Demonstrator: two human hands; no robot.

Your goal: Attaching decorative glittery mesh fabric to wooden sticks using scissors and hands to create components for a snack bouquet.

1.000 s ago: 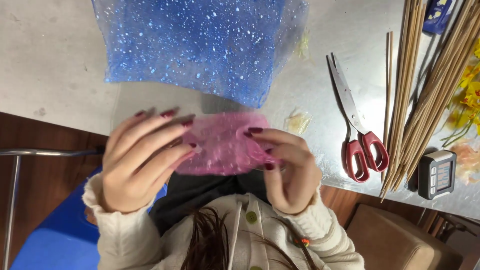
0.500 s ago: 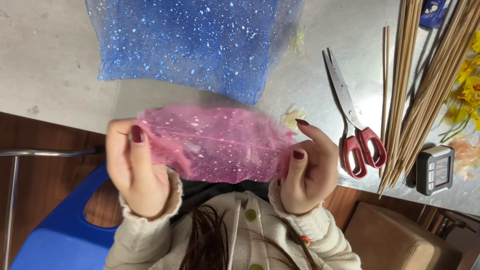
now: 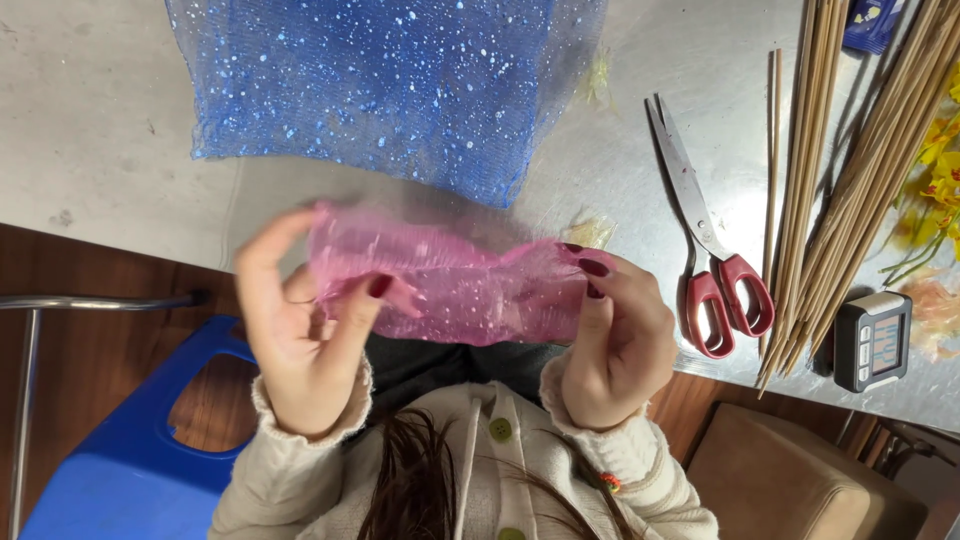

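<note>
Pink mesh pulled flat between two hands

Left hand [image 3: 300, 340] and right hand [image 3: 620, 340] each pinch an end of the pink mesh [image 3: 450, 285], stretching it smooth; scissors [image 3: 705, 240] lie right of it on the desk [image 3: 100, 130].

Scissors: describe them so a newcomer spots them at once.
On the grey table, look right of the blue mesh sheet, beside the bundle of wooden sticks. The scissors lie there closed, the only metal blades with red handles.

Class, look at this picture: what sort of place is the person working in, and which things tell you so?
Probably a craft table: blue speckled mesh spread out, red-handled scissors, a bundle of thin wooden sticks.
</note>
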